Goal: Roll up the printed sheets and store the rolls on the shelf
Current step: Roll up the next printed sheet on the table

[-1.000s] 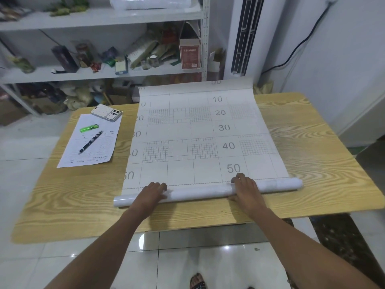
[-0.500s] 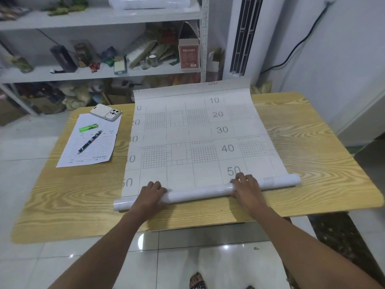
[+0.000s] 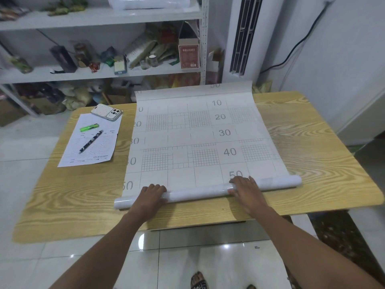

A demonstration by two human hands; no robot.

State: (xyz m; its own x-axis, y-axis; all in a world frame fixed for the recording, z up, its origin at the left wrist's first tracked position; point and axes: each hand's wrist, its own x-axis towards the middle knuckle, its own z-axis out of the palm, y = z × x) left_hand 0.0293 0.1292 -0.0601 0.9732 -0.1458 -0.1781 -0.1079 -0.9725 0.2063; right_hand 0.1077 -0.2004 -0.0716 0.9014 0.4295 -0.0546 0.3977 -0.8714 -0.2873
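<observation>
You're holding the roll (image 3: 200, 192) toward the bench's (image 3: 312, 163) near edge, left hand (image 3: 151, 196) curling its fingers over it, right hand (image 3: 246, 190) pressing with flatter fingers. Its long axis is lying crosswise, the unrolled printed sheet (image 3: 198, 138) stretching away beyond both hands.

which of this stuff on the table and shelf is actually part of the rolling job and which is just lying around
Part of the job: printed sheet, its roll at the near end, left hand and right hand on it, shelf behind.

Just lying about: phone, green lighter, pen, paper form, red box on the shelf.
</observation>
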